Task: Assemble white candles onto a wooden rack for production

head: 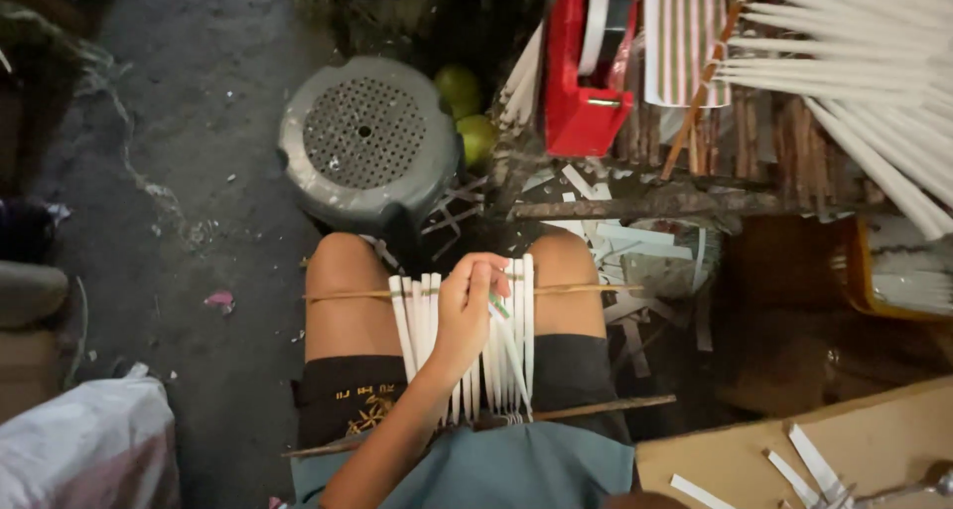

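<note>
Head view: your left hand (469, 305) pinches one white strip (508, 342) in row of white strips (427, 320) lashed between upper stick (576, 290) and lower stick (596, 408), frame resting across your knees. Right hand not visible, state unknown. Risk: hard tug could skew spacing, or frame could slip off lap.

A single head-worn camera is looking steeply down from close above, taking in the lap (447, 370) at lower centre, the floor (199, 171) at left and the cluttered rack (754, 142) at upper right.
</note>
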